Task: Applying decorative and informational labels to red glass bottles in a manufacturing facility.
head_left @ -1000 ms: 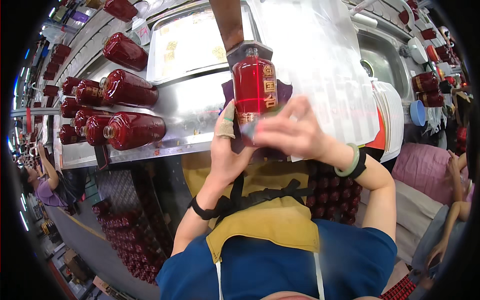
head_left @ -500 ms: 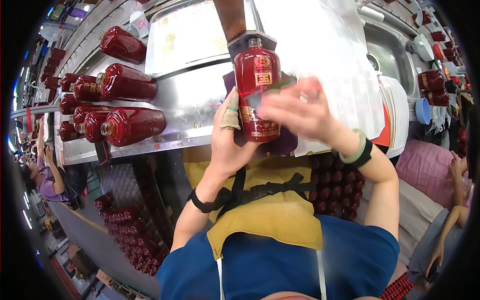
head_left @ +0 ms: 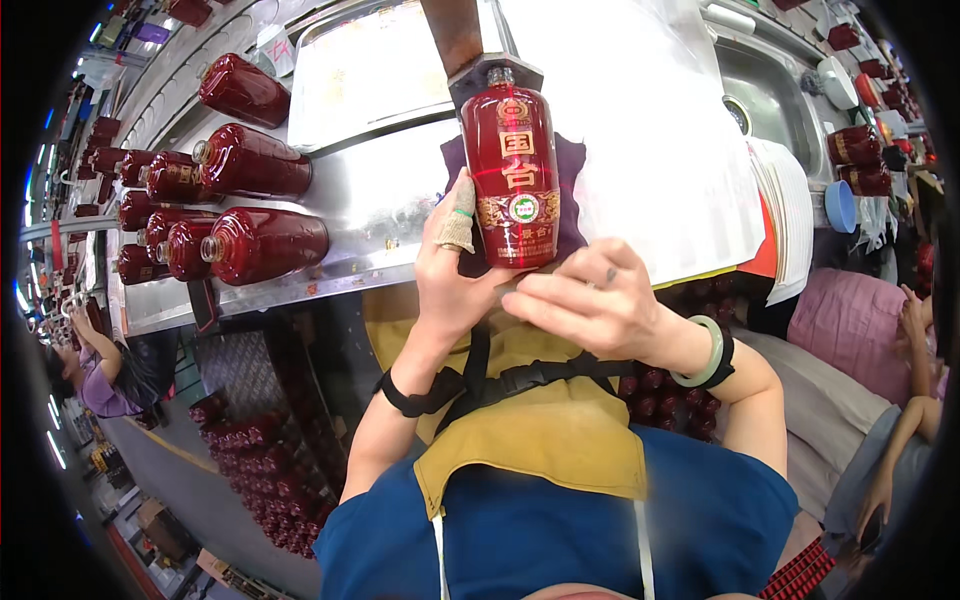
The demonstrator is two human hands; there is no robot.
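A dark red glass bottle (head_left: 510,180) with gold decoration lies with its neck pointing away from me on a dark purple cloth (head_left: 568,190). On its front sits a small round green-and-white sticker. My left hand (head_left: 452,285) is closed round the bottle's lower left side, with cloth covers on a finger. Just beyond the bottle's base, at the near right, my right hand (head_left: 600,305) has its fingers pinched together. Whatever is between those fingertips, if anything, is too small to tell. The bottle's neck rests at a dark angular block (head_left: 525,77).
Several similar red bottles (head_left: 265,245) lie on the metal worktop to the left. Behind are a white tray (head_left: 375,70) and a white sheet (head_left: 640,120). A steel sink (head_left: 765,90), a paper stack (head_left: 785,210) and a blue bowl (head_left: 840,206) stand right. Other people sit at both sides.
My right hand has come down off the bottle's front to beside its base, uncovering the round sticker. The bottle and my left hand have shifted only slightly.
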